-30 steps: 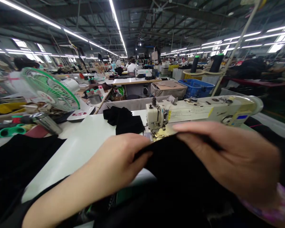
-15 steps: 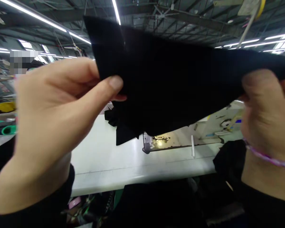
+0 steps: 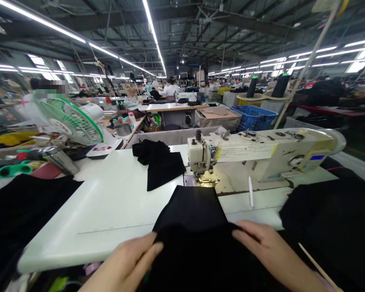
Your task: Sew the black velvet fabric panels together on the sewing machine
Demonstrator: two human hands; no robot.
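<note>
A black fabric piece (image 3: 191,209) spreads from the front of the white sewing table (image 3: 115,211) up to the needle area of the sewing machine (image 3: 240,148). Its far edge lies just before the lit presser foot; whether it is under the foot I cannot tell. My left hand (image 3: 130,261) pinches the fabric's left edge between thumb and fingers. On the opposite edge, my right hand (image 3: 263,245) is closed in the same way. Another black cloth piece (image 3: 166,168) lies crumpled left of the machine head. A white pen-like stick (image 3: 251,192) rests on the machine bed.
To the left are a green fan (image 3: 69,117), a metal can (image 3: 59,158) and green thread spools (image 3: 13,168). Dark cloth (image 3: 331,215) is heaped at the right. Behind the machine stand a blue basket (image 3: 254,115) and black thread cones (image 3: 252,87). People sit farther back.
Both hands have come down from in front of my view, bringing the black fabric onto the table's front. The sewing machine and the room behind are now uncovered.
</note>
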